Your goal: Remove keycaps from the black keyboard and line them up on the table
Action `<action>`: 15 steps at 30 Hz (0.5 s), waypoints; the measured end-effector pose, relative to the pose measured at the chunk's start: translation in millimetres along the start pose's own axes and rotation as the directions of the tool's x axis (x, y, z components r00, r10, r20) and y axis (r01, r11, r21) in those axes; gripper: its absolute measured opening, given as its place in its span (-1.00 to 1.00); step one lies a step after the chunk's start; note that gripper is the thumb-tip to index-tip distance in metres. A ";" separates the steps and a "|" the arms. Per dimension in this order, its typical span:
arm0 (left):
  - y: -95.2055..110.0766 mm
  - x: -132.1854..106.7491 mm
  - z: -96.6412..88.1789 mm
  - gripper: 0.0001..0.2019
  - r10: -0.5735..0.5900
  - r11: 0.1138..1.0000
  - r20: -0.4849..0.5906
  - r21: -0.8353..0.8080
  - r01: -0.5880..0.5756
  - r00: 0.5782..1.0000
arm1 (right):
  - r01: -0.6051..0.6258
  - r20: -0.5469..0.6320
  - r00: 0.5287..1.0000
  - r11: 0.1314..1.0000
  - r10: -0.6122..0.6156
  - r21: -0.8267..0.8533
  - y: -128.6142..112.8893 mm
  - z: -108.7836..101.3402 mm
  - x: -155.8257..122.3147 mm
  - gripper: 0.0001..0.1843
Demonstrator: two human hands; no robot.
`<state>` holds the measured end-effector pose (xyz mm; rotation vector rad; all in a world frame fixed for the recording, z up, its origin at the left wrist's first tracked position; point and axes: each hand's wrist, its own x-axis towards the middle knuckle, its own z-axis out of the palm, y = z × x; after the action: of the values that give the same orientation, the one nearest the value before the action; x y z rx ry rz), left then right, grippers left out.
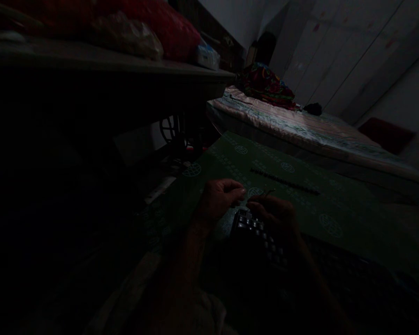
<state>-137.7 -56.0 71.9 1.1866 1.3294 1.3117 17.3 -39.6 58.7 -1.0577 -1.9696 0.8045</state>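
Observation:
The room is very dark. A keyboard [249, 223] with dark keys, some catching the light, lies below my hands, its near part lost in shadow. My left hand [221, 197] is closed in a pinch just above its far left corner; whatever is between the fingertips is too dark to make out. Close beside it, my right hand [274, 211] hovers over the keys with fingers curled. A thin wire-like tool [268, 191] sticks up from its fingers. Beyond the hands, a row of small dark pieces [284, 181] lies in a line.
A green printed board [230, 158] serves as the work surface. Behind it stands a bed [300, 125] with a bundled floral blanket [265, 86]. At left, a table [91, 63] carries red bags [174, 30], with a spoked wheel [168, 129] beneath.

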 end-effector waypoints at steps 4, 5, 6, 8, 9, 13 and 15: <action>-11.1 2.3 -0.5 -0.88 -0.027 0.963 0.135 0.270 -0.011 0.990 | -0.007 0.013 1.000 0.999 0.006 0.045 9.4 2.7 1.7 -0.76; -13.4 2.5 0.0 -0.87 -0.024 0.949 0.166 0.313 -0.029 0.986 | -0.004 0.007 1.000 0.999 0.004 0.044 11.0 2.6 2.0 -0.77; -15.5 2.7 0.6 -0.86 -0.020 0.938 0.195 0.343 -0.049 0.981 | 0.001 -0.001 1.000 0.999 -0.001 0.039 12.4 2.5 2.4 -0.78; -19.2 3.7 1.7 -0.82 -0.015 0.923 0.237 0.377 -0.078 0.971 | 0.015 -0.012 1.000 1.000 -0.015 0.021 14.3 2.3 2.8 -0.79; -20.9 4.3 2.0 -0.81 -0.013 0.916 0.246 0.390 -0.087 0.969 | 0.021 -0.013 1.000 1.000 -0.021 0.009 14.8 2.4 2.9 -0.80; -26.2 6.9 2.4 -0.82 -0.034 0.899 0.260 0.430 -0.084 0.965 | 0.031 -0.005 0.999 0.999 -0.032 -0.012 15.9 4.1 2.4 -0.79; -27.9 7.5 1.9 -0.82 -0.064 0.906 0.276 0.419 -0.060 0.959 | 0.036 -0.006 0.999 0.999 -0.036 -0.005 17.3 5.8 2.0 -0.79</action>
<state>-138.0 -47.8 44.1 1.6034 1.4378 0.8225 18.7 -30.9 42.6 -1.0233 -1.9810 0.7774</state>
